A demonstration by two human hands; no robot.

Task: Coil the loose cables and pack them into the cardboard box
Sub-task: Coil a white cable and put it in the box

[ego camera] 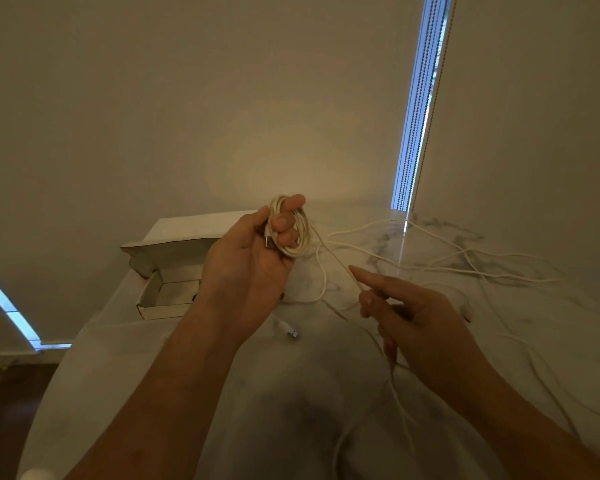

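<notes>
My left hand (253, 251) is raised above the table and grips a small coil of white cable (300, 237), fingers curled through its loops, a USB plug showing near the palm. From the coil a taut strand (336, 263) runs down to my right hand (413, 313), which pinches it between thumb and fingers with the index finger pointing out. The open cardboard box (153, 303) sits on the table behind and left of my left wrist, its lid flap standing up. More loose white cables (465, 261) lie tangled across the right of the table.
The white marble table (153, 393) fills the lower view, with its left edge dropping to a dark floor. A white connector end (292, 332) lies between my forearms. A wall stands close behind, and a blind with a bright window gap (420, 109) is at the right.
</notes>
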